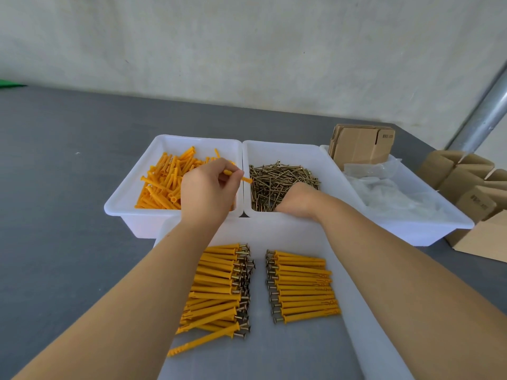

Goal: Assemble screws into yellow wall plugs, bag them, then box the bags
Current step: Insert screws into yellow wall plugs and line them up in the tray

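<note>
Left hand [210,192] pinches one yellow plug [238,176] over the plug tub [123,196]. Right hand [297,198] digs into the screws [274,178] in the middle tub [288,149], fingers hidden, grip unclear. Assembled plugs [301,286] lie near on the white tray [274,231]; bags [389,193] sit in the right tub.

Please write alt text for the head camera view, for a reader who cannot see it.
The left hand pinches a yellow wall plug while the right hand reaches into the tray of screws. Two rows of assembled plugs lie nearer.
</note>
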### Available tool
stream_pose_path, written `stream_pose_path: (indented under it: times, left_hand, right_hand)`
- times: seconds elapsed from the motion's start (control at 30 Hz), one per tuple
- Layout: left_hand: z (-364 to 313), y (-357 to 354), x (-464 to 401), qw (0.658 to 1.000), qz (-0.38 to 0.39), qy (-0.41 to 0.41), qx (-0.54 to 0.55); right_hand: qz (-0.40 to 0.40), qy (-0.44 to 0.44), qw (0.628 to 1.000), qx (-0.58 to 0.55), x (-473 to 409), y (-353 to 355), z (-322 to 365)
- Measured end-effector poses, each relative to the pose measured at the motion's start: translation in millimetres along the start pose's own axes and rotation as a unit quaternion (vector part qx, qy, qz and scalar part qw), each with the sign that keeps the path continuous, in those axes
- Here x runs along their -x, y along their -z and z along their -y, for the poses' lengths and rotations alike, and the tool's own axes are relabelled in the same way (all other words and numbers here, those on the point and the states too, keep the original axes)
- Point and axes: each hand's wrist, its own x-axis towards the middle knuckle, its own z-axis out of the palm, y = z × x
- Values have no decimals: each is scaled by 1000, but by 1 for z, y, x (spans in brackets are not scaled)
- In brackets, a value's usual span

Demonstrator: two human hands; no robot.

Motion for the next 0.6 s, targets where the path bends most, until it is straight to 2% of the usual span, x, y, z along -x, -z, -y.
stream_pose_path:
  times: [0.13, 0.23, 0.4, 0.5, 0.6]
  left_hand:
    - [2, 1, 0, 999, 15, 34, 16]
    - [2, 2, 1, 998, 25, 56, 20]
    - [0, -2, 0, 992, 75, 95, -20]
    - [-3, -6, 0, 986, 126, 109, -11]
    - [-7, -8, -3, 984, 139, 115, 14]
  right_hand:
    - [-46, 11, 998, 52, -3, 0, -2]
    - [-11, 10, 998, 57, -4, 0, 0]
    - [110, 20, 990, 87, 6, 6, 8]
    - [108, 32, 988, 108, 8, 6, 9]
    - [87, 29, 992, 90, 7, 5, 9]
